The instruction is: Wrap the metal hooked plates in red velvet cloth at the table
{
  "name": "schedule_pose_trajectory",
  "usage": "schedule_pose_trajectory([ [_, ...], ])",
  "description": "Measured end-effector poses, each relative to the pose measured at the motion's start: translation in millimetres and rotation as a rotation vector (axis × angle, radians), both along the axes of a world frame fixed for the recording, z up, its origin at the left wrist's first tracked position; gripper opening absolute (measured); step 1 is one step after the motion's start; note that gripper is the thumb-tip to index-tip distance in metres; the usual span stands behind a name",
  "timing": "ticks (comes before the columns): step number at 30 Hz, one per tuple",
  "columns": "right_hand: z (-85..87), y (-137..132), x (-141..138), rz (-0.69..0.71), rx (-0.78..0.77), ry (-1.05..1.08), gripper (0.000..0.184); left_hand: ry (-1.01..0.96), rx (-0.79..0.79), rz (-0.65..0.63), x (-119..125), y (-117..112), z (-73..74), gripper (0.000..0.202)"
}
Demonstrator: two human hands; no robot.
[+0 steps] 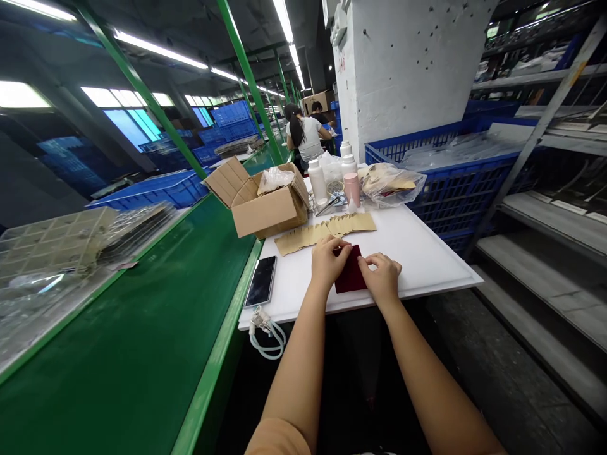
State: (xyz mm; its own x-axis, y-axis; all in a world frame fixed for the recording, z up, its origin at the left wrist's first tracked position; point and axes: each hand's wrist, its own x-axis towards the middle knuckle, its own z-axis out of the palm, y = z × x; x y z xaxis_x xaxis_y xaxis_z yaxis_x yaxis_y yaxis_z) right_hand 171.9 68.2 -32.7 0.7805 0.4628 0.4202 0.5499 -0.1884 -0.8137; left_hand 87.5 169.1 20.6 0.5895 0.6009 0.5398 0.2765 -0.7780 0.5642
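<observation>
1. Belt, green (156, 316), running alongside the tabletop (422, 249).
2. Phone (260, 281), dark screen upward, on the tabletop's left edge; pale looped cord (268, 338) just beside it, hanging over the front.
3. Cardboard box (270, 213), flaps open, clear plastic inside.
4. Brown paper pieces (303, 239), overlapping in a fanned row behind the hands. Row judged laid out already; contents, if any, cannot be told.
5. Left hand (327, 259), fingers curled, thumb and forefinger nearly together, seemingly pinching the upper left of the red piece.
6. Dark red piece (349, 275), flat at the tabletop's front edge, between both hands. Handling judged under way, unfinished: piece not yet released or set aside.
7. White bottles (317, 181) and pink bottle (351, 188), upright, behind the brown row.
8. Right hand (382, 272), fingers bent, thumb and fingertips closed in an apparent pinch on the red piece's right edge.
9. Clear plastic bag (393, 184), brownish contents, at the rear.
10. Blue crate (441, 196), plastic-filled, beyond the tabletop.
</observation>
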Motion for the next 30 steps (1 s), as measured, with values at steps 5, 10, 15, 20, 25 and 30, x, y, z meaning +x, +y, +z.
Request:
schedule_pose_trajectory([
  [5, 18.3, -7.0, 7.7, 0.053, -0.318, 0.05, 0.036, -0.069, 0.0, 0.005, 1.7, -1.5, -7.7, 0.008],
  [10, 36.9, -7.1, 14.0, 0.099, -0.584, 0.088, 0.042, -0.068, 0.03, -0.002, 3.9, -1.9, -7.2, 0.007],
  [15, 31.1, -16.0, 23.2, 0.102, -0.702, 0.074, 0.052, -0.093, 0.013, -0.051, 4.4, 3.7, -9.5, 0.008],
  [20, 14.6, -24.4, 30.2, 0.076, -0.39, 0.055, 0.045, -0.305, -0.321, -0.249, -7.8, 7.4, -29.8, 0.024],
  [25, 17.1, -4.3, 22.6, 0.179, -0.044, 0.073, 0.041, -0.49, -0.62, -0.216, -14.0, -1.7, -50.2, 0.039],
  [30, 26.3, 18.9, 12.2, 0.229, -0.021, 0.076, 0.038, -0.497, -0.645, -0.082, -4.7, -9.9, -44.6, 0.025],
])
